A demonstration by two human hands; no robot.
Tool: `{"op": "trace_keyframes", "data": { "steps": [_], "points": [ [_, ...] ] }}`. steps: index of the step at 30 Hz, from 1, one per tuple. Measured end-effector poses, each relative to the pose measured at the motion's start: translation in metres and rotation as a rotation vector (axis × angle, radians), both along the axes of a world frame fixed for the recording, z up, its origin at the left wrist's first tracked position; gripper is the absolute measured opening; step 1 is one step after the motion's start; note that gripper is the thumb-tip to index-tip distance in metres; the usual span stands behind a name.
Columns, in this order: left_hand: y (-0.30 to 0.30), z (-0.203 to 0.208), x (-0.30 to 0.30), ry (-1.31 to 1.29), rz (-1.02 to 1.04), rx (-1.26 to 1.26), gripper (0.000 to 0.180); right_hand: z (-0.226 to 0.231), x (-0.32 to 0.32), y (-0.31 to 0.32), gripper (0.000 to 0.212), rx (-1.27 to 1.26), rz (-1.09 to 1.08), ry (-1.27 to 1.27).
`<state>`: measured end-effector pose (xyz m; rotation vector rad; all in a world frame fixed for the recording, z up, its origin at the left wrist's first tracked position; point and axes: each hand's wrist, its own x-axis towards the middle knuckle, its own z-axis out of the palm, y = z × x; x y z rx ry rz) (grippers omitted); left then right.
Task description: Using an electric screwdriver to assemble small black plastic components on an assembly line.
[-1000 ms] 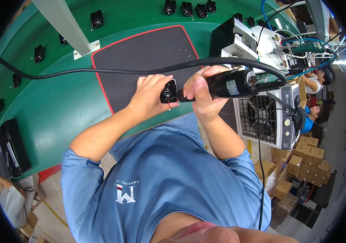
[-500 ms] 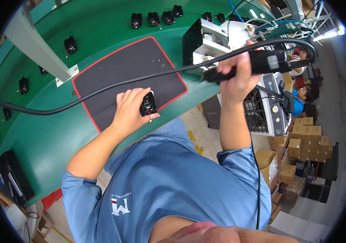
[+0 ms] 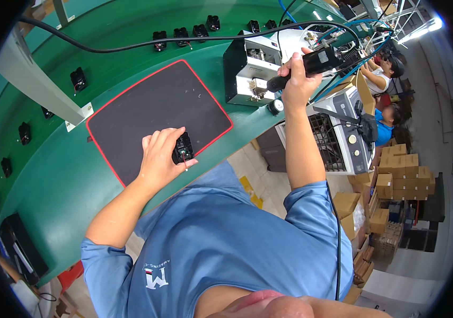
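On the dark mat (image 3: 157,106) with a red edge, my left hand (image 3: 158,156) grips a small black device (image 3: 183,147) at the mat's near edge. Part of a green circuit board and a short thin wire show on the device. Over to the right, my right hand (image 3: 299,87) is wrapped round a black electric screwdriver (image 3: 320,61) held tilted, its thick cable looping back to the left. The screwdriver's front end meets the front of a black and silver box-shaped machine (image 3: 253,71), probably a screw feeder; its exact tip is too small to make out.
More black devices (image 3: 78,79) stand along the green bench (image 3: 51,196) at the far side. A grey post (image 3: 41,85) rises at the left. A small round container (image 3: 275,107) sits by the machine. Right of the bench are an air cooler (image 3: 351,138), cartons (image 3: 396,175) and two people.
The screwdriver in my right hand has moved left and come up to the machine's front. Its cable has swung off the mat toward the far side. My left hand still grips the device.
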<state>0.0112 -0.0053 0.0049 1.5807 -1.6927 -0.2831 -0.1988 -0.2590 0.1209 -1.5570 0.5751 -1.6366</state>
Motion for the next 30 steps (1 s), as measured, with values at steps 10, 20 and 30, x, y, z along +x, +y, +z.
{"op": "trace_keyframes", "data": {
  "steps": [10, 20, 30],
  "points": [
    [-0.001, -0.002, 0.001, -0.002, 0.000, -0.006, 0.083, -0.005, -0.006, 0.002, 0.023, 0.054, 0.188, 0.024],
    [0.001, 0.002, 0.001, 0.015, -0.007, 0.057, 0.080, 0.014, -0.002, 0.009, 0.023, -0.063, -0.037, 0.023],
    [-0.001, 0.001, 0.001, 0.011, -0.003, 0.037, 0.082, 0.005, 0.000, -0.005, 0.024, 0.057, 0.037, -0.042]
  ]
}}
